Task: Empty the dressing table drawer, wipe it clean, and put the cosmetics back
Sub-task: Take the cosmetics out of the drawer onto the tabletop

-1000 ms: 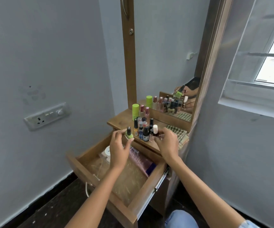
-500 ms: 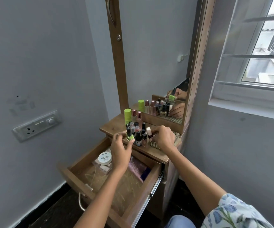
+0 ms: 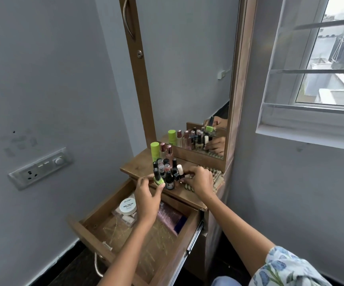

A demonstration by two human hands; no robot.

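Above the open drawer [image 3: 96, 234], the left hand [image 3: 147, 200] pinches a green bottle [image 3: 158, 179]; the right hand [image 3: 201, 182] pinches a dark bottle [image 3: 177, 176].

Your single head camera looks forward and down from above the open drawer [image 3: 138, 234], close enough that both forearms fill the lower frame. The dressing table's mirror [image 3: 191, 79] faces you, the window [image 3: 321, 65] at right.
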